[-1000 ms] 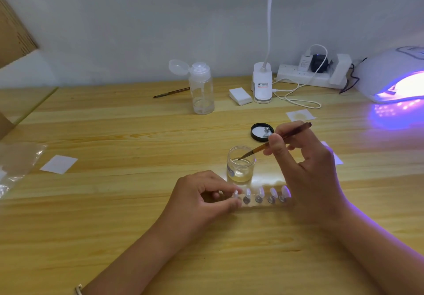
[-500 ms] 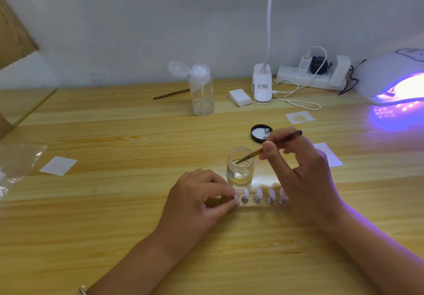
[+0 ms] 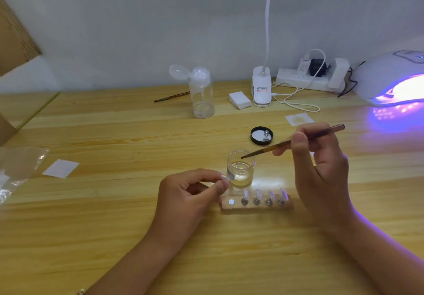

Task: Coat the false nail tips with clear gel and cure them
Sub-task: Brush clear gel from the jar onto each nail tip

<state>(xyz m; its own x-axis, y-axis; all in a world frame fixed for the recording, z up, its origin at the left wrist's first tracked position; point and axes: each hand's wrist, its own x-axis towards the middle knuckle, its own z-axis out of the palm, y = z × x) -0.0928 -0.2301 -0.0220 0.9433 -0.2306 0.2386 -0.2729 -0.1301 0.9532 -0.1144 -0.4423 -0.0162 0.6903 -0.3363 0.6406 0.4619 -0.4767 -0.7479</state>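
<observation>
A small glass jar of clear gel (image 3: 241, 170) stands open in the middle of the wooden table. My right hand (image 3: 321, 170) holds a thin brown brush (image 3: 286, 144) like a pen, its tip over the jar's mouth. Just in front of the jar lies a holder strip (image 3: 257, 207) with several clear nail tips (image 3: 258, 194) standing on it; its leftmost spot is bare. My left hand (image 3: 190, 193) pinches one nail tip (image 3: 224, 177) between thumb and forefinger, raised beside the jar. The white curing lamp (image 3: 387, 76) glows purple at the far right.
The jar's black lid (image 3: 261, 135) lies behind the jar. Farther back are a clear pump bottle (image 3: 202, 95), a second brush (image 3: 172, 97), white pads (image 3: 239, 100), a clip lamp base (image 3: 261, 90) and a power strip (image 3: 305, 77). Paper squares (image 3: 60, 168) and a plastic bag (image 3: 18, 170) lie left.
My left hand has lifted one nail tip off the holder's left end, leaving that spot bare. The brush tip has risen from inside the jar to its mouth.
</observation>
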